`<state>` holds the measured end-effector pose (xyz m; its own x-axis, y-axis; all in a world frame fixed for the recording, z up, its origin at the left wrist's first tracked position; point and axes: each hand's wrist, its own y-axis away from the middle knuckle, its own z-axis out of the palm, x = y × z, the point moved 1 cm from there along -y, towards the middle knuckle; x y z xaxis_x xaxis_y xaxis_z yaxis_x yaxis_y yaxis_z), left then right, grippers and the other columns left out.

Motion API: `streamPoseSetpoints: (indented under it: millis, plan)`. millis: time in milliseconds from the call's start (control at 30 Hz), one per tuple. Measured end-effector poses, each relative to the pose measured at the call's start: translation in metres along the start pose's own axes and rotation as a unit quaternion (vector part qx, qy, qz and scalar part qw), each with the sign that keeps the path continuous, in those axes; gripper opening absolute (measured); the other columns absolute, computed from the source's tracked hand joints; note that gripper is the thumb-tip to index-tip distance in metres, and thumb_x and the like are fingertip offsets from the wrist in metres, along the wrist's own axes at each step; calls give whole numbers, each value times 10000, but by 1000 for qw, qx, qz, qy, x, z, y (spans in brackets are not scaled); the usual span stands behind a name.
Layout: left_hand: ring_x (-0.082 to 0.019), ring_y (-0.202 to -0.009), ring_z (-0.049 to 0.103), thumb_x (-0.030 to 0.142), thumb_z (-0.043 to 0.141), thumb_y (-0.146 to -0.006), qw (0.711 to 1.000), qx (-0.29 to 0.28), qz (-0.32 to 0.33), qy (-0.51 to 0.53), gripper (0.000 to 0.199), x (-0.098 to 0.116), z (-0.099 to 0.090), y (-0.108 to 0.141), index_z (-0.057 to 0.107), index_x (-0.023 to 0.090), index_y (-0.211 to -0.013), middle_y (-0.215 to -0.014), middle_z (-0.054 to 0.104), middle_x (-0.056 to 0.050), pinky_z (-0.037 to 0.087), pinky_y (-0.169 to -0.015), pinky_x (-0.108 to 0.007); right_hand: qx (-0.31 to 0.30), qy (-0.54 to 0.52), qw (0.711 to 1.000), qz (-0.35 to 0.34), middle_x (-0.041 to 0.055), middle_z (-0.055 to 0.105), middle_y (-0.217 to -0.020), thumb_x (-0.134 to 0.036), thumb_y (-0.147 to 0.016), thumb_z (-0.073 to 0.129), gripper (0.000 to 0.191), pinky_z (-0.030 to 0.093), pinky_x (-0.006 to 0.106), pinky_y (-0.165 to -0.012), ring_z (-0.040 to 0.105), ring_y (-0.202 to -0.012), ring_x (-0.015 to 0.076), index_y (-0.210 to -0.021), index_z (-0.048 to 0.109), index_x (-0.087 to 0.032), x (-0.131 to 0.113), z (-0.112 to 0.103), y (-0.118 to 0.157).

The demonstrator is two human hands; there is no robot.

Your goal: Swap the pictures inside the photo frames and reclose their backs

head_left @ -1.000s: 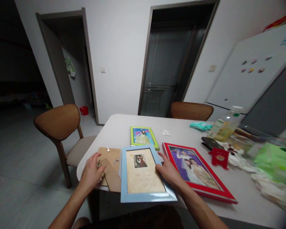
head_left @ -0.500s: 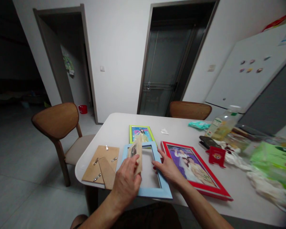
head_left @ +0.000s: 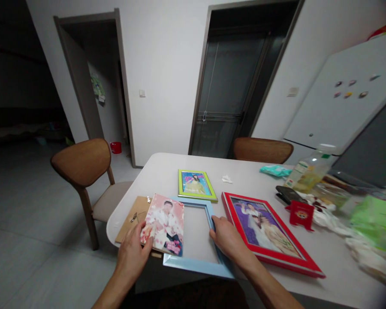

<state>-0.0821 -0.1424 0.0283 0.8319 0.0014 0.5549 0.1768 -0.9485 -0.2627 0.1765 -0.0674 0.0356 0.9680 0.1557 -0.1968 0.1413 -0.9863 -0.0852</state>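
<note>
My left hand (head_left: 135,244) grips a pink photo (head_left: 169,223) by its left edge, thumb on the picture side. The photo covers the left part of a light blue picture frame (head_left: 199,267) and part of a brown backing board (head_left: 128,221) with metal clips. My right hand (head_left: 227,236) is closed on the right side of the blue frame, through whose opening the white tabletop shows. A red picture frame (head_left: 289,264) with a photo in it lies right of this hand. Behind the blue frame lies a lime green picture frame (head_left: 214,195), also holding a photo.
On the white table (head_left: 162,165) are a crumpled tissue (head_left: 227,179), a teal packet (head_left: 275,171), a plastic bottle (head_left: 309,167), a dark phone-like object (head_left: 289,195), a red stand (head_left: 301,214) and green plastic bags (head_left: 373,219). Wooden chairs (head_left: 83,163) stand at the left and far sides.
My left hand has moved left and turned the photo from edge-on to picture side up. It now overlaps the backing board. My right hand stays on the blue frame.
</note>
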Motion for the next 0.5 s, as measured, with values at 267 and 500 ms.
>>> streamPoseSetpoints:
  millis: [267, 500]
  plan:
    - [-246, -1127, 395, 281, 474, -720, 994, 14, 111, -20, 478, 9, 7, 2, 403, 95, -1155, -1196, 460, -150, 329, -937, -415, 20, -305, 952, -30, 65, 602, -818, -218, -693, 440, 491, 417, 273, -639, 549, -642, 147, -1174, 418, -121, -37, 16, -5]
    - [-274, -1188, 314, 125, 487, -623, 976, -6, 214, 27, 588, 39, 30, 7, 384, 126, -1202, -1280, 381, -139, 275, -961, -484, 20, -621, 784, 3, -69, 493, -573, -139, -616, 464, 677, 366, 189, -406, 428, -415, 69, -1260, 258, -148, -87, 9, -12]
